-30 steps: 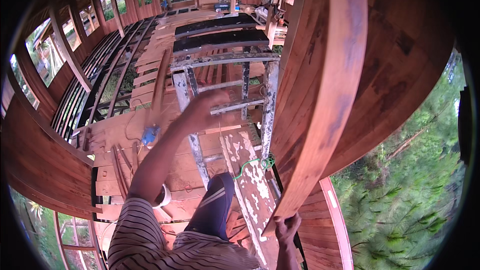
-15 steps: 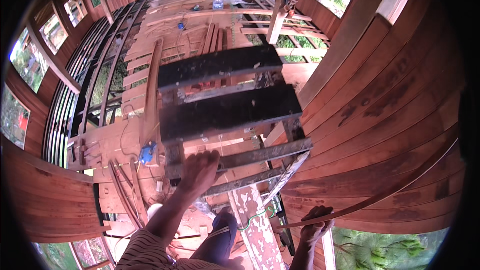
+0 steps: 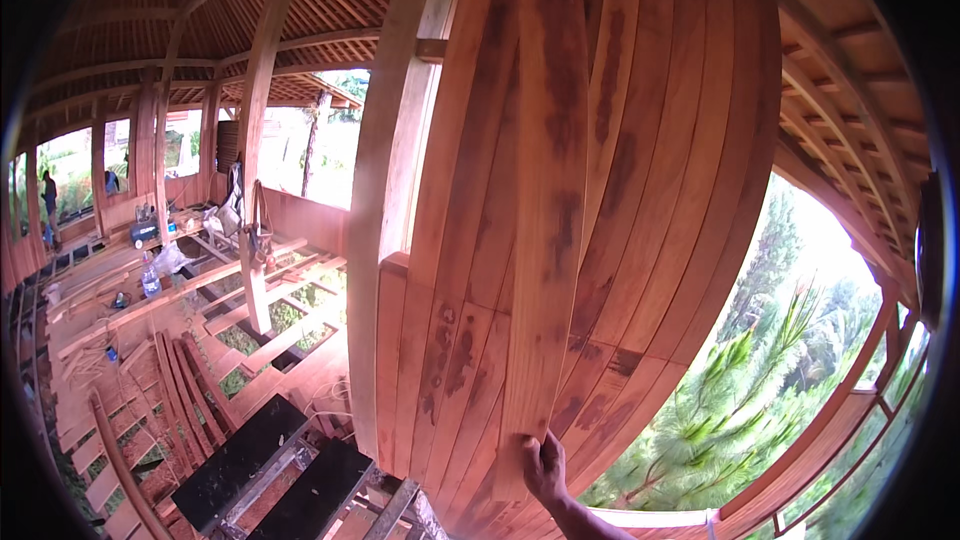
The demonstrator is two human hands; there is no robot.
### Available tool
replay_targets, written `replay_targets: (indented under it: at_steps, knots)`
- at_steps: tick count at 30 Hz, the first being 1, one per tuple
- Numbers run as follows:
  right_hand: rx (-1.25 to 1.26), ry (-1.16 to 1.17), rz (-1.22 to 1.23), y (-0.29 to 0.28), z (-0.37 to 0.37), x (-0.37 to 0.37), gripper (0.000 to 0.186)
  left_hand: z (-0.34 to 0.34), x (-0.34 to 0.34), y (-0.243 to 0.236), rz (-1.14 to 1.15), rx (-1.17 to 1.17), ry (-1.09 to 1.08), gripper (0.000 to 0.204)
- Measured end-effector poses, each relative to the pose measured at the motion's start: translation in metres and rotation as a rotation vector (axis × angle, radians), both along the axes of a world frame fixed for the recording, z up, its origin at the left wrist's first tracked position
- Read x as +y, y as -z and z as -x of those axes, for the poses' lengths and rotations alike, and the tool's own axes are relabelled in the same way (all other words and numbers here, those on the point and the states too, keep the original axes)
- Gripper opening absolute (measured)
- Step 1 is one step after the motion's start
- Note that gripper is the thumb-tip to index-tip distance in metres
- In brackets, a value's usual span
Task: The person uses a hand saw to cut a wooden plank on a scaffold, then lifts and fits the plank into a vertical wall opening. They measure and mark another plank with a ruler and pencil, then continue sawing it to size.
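Observation:
My right hand [image 3: 543,460] grips the lower part of a long, reddish-brown wooden plank [image 3: 547,190], which stands upright in front of the curved wall of wooden boards [image 3: 655,220]. My fingers are curled at the plank's edge. My left hand is out of view. Below, at left, are the two black treads [image 3: 310,490] of a paint-spattered metal ladder [image 3: 395,513].
A wooden post [image 3: 257,120] rises from partly boarded flooring with open joists [image 3: 290,320]. Loose planks [image 3: 185,390], a bottle [image 3: 151,283] and a plastic bag [image 3: 170,260] lie farther back. A person [image 3: 49,198] stands far left. Trees [image 3: 690,420] show outside at right.
My view has swung up and rightward, toward the wall. The plank in my right hand now stands upright against the boards, centred in view. My left hand, earlier at the ladder, has left the picture.

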State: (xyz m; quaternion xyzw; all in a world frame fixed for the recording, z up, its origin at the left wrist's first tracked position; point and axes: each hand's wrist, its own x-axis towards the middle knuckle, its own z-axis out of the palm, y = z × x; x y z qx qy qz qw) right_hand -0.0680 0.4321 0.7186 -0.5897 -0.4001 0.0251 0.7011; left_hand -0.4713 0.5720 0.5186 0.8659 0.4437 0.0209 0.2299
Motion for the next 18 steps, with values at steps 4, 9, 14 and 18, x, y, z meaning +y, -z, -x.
replay_targets:
  at_steps: [4,9,14,18]
  knots:
    - [0.060,-0.029,0.003,-0.038,-0.003,0.032,0.039,0.004,0.003,0.001,0.003,0.061,-0.006,0.056]
    - [-0.079,0.112,0.058,-0.059,-0.027,0.073,0.035,0.006,0.003,0.022,-0.006,0.010,-0.009,0.055]
    - [-0.137,0.191,0.079,-0.095,-0.024,0.105,0.042,0.009,0.006,0.046,-0.030,-0.031,-0.022,0.054]
    - [-0.156,0.137,-0.052,-0.118,-0.039,0.135,0.042,0.010,0.003,0.032,-0.075,-0.049,-0.031,0.061]
